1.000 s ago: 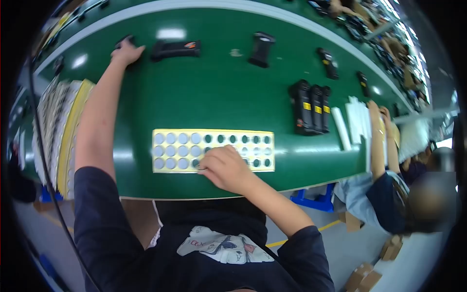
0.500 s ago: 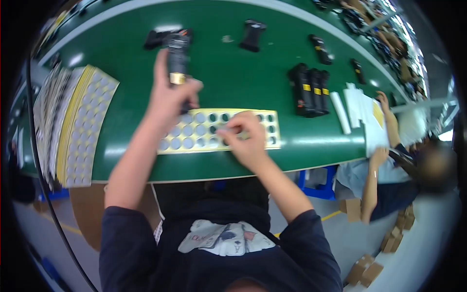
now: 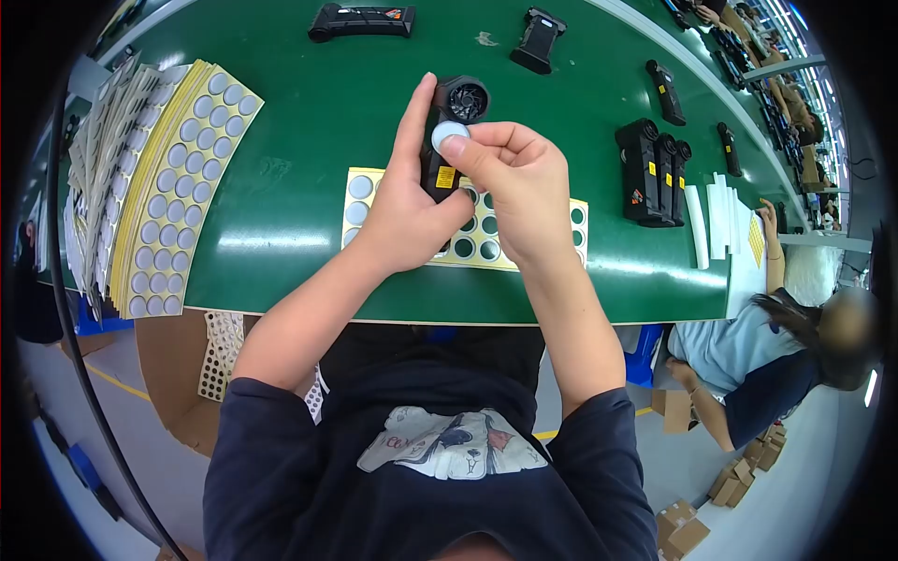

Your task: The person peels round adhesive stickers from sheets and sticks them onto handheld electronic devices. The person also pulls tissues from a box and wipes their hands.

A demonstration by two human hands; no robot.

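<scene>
Near the upper centre of the frame, the left hand (image 3: 404,210) is gripping a black device (image 3: 446,177), one finger extending up along its side and the fan (image 3: 466,100) facing the camera. The right hand (image 3: 528,187) is pinching a pale disc (image 3: 450,137) between thumb and forefinger, holding it over the device just below the fan; whether they are touching is hard to tell. Below the hands, a sheet (image 3: 477,237) is lying on the desk (image 3: 281,271). Stacked sheets (image 3: 178,201) are filling the left, and three devices (image 3: 666,182) are standing together at right.
</scene>
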